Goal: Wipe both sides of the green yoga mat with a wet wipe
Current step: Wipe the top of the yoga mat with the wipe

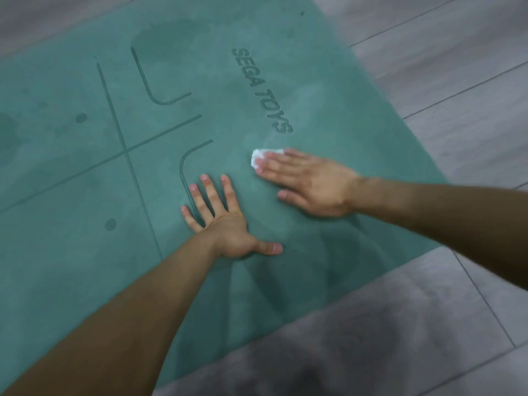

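Right grip (308, 184) presses the wet wipe (258, 155) flat-fingered; left grip (220, 221) lies spread on the green yoga mat (85, 267).

The bare left hand (225, 224) has long, slim fingers with short, rounded nails that catch the light. The bare right hand (308, 184) shows the same trimmed nails. The left forearm (128, 310) and the right forearm (443, 212) are uncovered up to the frame's edge, the right with faint fine hair near the wrist.
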Demonstrator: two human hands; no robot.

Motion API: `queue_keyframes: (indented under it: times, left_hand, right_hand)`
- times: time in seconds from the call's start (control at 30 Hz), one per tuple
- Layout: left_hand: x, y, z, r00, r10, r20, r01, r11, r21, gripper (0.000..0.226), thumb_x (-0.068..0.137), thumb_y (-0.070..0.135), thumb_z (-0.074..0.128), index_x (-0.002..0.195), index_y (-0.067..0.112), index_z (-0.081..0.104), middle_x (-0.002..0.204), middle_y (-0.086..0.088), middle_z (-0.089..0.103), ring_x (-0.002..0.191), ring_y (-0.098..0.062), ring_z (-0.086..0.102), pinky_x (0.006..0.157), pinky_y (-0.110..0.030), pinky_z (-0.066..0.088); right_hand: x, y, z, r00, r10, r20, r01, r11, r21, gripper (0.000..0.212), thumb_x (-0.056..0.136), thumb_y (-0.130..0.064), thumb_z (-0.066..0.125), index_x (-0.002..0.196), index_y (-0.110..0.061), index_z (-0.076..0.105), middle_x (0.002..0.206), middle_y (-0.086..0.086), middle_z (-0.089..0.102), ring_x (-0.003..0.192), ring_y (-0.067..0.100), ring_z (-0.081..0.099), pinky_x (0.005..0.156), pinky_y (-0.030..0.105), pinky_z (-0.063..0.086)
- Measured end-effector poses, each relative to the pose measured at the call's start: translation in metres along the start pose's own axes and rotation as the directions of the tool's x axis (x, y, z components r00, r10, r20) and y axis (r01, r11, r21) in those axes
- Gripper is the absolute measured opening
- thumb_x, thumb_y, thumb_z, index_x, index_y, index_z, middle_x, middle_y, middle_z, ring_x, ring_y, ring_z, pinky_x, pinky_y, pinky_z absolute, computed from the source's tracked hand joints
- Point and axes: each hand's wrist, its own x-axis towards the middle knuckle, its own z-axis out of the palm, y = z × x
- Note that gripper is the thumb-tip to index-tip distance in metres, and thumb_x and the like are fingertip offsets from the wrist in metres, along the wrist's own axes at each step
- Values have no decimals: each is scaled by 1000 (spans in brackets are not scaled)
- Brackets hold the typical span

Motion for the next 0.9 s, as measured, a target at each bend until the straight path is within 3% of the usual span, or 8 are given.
queue_keyframes:
  times: [0.17,0.23,0.33,0.47,0.57,0.67,0.8,0.9]
  left_hand:
    - [-1,0,-2,1000,1,19,-1,1000,8,186,30,98,76,134,27,-61,132,-9,-73,131,-38,-61,117,-72,-20]
    - [-2,0,-3,1000,-3,18,3,1000,7,186,30,98,76,134,27,-61,133,-10,-73,131,-38,-61,117,-72,-20]
    - [0,0,-1,1000,-8,5,8,1000,15,186,29,100,74,135,26,-60,134,-10,-72,132,-38,-60,117,-72,-19]
    - [1,0,0,1000,-5,-11,5,1000,9,188,25,101,73,137,27,-59,137,-9,-71,134,-38,-59,118,-72,-18]
    - [-1,-1,-2,1000,-10,-2,10,1000,4,188,25,100,74,137,27,-59,137,-10,-70,134,-38,-59,118,-72,-19]
    - [-2,0,-3,1000,-6,10,6,1000,7,188,27,99,75,137,26,-59,136,-10,-71,133,-38,-60,118,-72,-19]
    - [-2,1,-3,1000,-19,8,19,1000,11,187,30,98,77,138,26,-59,138,-10,-70,134,-38,-59,118,-71,-19]
    - [-2,1,-3,1000,-18,11,17,1000,12,187,29,98,76,136,27,-60,137,-9,-70,133,-38,-59,118,-71,-19]
  right_hand:
    - [-13,98,-31,801,599,-17,-599,800,-11,82,104,-65,10,169,-15,1,177,5,-2,163,17,-6,131,35,-3]
    - [-6,71,-24,823,568,-21,-566,822,56,83,105,-65,15,168,-12,6,177,7,0,163,19,-7,131,34,-4]
    - [5,-13,7,976,217,-32,-210,965,157,79,106,-59,21,168,-11,11,176,9,4,163,20,-5,131,34,-4]
    - [5,-21,1,998,-5,-68,17,982,190,61,111,-45,27,164,-16,31,173,5,24,161,22,17,131,41,20]
    - [-8,9,-20,973,33,-230,-1,991,136,43,109,-38,40,142,-16,58,150,4,58,137,29,54,109,44,49]
    - [-18,15,-28,891,184,-415,-114,976,188,23,102,-31,55,117,-19,68,115,-2,71,104,25,67,83,39,55]
    - [-6,36,-27,637,659,-401,-409,729,549,35,93,-30,59,126,-20,63,115,-3,65,104,18,62,93,44,53]
    - [-4,52,-19,571,722,-391,-475,679,560,45,97,-34,60,138,-15,58,133,4,58,127,23,54,105,41,47]
